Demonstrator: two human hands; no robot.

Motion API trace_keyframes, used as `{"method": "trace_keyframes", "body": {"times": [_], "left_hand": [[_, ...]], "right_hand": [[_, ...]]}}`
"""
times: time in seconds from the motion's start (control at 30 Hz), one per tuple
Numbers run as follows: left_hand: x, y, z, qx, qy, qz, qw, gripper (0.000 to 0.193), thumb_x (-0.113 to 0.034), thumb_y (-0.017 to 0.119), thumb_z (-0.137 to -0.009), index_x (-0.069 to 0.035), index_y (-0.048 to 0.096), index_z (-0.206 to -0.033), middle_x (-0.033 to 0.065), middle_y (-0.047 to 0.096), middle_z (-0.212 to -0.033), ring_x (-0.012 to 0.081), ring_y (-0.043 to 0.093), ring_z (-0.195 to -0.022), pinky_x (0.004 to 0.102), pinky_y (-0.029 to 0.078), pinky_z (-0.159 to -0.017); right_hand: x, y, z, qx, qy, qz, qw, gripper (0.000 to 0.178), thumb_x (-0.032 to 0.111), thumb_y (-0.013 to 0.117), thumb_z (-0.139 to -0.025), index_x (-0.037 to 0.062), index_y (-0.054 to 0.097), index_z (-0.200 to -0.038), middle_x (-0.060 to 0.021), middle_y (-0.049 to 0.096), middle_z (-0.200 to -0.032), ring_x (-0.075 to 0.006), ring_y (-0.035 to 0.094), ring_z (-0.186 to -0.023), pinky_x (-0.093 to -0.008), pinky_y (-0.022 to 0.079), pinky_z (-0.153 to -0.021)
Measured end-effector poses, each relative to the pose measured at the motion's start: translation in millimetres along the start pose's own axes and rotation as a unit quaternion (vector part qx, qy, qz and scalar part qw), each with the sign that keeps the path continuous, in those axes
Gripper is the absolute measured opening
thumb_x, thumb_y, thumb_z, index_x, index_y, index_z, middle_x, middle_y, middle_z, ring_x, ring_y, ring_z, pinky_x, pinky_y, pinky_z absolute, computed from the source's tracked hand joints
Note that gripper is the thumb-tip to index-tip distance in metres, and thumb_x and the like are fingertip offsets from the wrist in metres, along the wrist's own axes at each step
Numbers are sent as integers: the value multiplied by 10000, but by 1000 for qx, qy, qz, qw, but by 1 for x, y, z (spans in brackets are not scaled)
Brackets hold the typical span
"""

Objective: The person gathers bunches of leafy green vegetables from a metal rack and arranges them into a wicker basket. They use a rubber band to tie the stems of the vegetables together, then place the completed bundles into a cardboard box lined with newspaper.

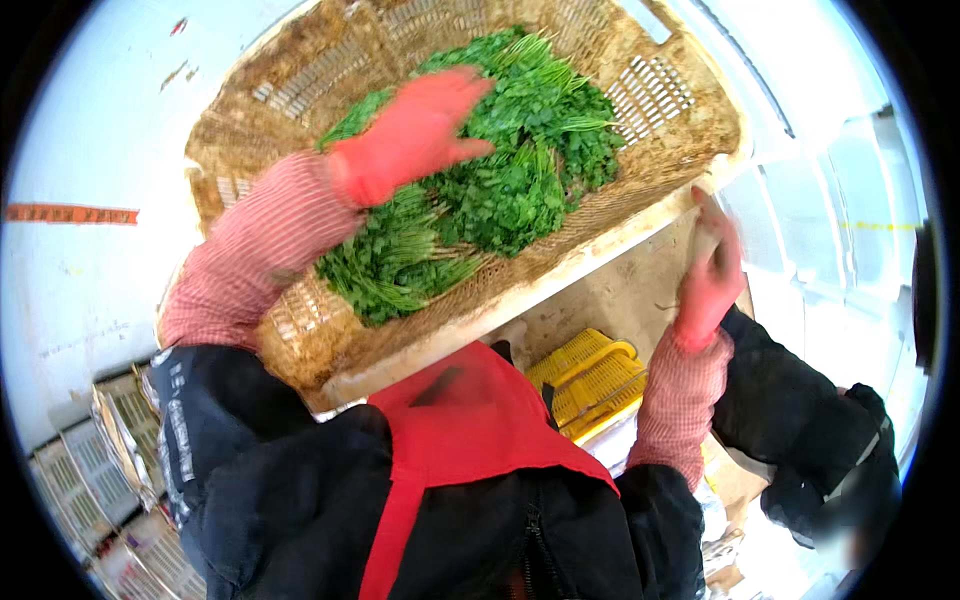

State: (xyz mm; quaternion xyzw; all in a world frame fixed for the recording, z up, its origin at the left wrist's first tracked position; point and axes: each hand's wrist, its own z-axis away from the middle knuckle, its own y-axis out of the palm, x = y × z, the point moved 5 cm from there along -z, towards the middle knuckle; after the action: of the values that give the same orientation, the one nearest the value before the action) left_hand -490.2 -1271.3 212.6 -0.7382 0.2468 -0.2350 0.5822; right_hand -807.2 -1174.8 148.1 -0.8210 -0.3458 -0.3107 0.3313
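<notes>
Red-gloved left hand (415, 130) hung over the leafy greens (520, 190), thumb spread from extended fingers, contact unclear; a light, flat touch judged best for soft leaves and thin stems. Greens lay heaped centrally in a brown-stained, slotted crate (520, 290); by its near right rim, right hand (712, 270) blurred, grip could not be told.

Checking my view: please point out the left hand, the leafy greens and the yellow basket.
Left hand (412, 128): head view, back of the hand.
Leafy greens (522, 185): head view, middle of the pile.
Yellow basket (570, 360): head view, slatted part.
</notes>
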Motion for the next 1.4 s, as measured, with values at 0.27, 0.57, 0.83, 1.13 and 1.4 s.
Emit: {"method": "trace_keyframes", "body": {"times": [0.27, 0.57, 0.83, 1.13, 1.4], "left_hand": [[37, 191, -106, 95, -248, -150, 952, 979, -554, 706, -699, -109, 244, -1440, 177, 274, -1466, 365, 283, -1337, 593, 310, -1001], [202, 245, -119, 145, -306, 120, 933, 700, -465, 688, -710, 18, 548, -1197, 216, 597, -1163, 355, 572, -1070, 405, 455, -919], [130, 218, -103, 218, -285, 1, 933, 706, -487, 661, -765, -17, 468, -1254, 184, 610, -1134, 311, 600, -1041, 449, 479, -858], [-27, 203, -78, -46, 98, 66, 992, 623, -418, 587, -841, -69, 432, -1333, 170, 442, -1364, 338, 377, -1285, 511, 253, -1073], [-43, 300, -22, 113, 131, -37, 984, 585, -389, 553, -839, -75, 450, -1322, 157, 426, -1372, 315, 296, -1346, 525, 160, -1110]], "right_hand": [[-6, -70, 269, 90, 442, -46, 891, 207, 28, 516, -915, -35, 628, -1078, -106, 660, -973, -168, 612, -893, -281, 474, -831], [1, -54, 346, 47, 536, -60, 841, 247, 65, 529, -928, -12, 597, -1153, -99, 654, -977, -177, 609, -915, -282, 482, -818], [12, -21, 373, 143, 565, -11, 813, 295, 136, 596, -872, 38, 615, -1149, -102, 666, -983, -179, 618, -885, -280, 478, -795], [25, -16, 430, 117, 592, -13, 798, 297, 114, 569, -904, -1, 581, -1177, -121, 651, -1043, -179, 613, -962, -272, 470, -832], [50, 6, 510, 77, 608, 0, 790, 310, 132, 593, -871, 26, 610, -1162, -131, 666, -1055, -210, 629, -969, -306, 475, -838]]}}
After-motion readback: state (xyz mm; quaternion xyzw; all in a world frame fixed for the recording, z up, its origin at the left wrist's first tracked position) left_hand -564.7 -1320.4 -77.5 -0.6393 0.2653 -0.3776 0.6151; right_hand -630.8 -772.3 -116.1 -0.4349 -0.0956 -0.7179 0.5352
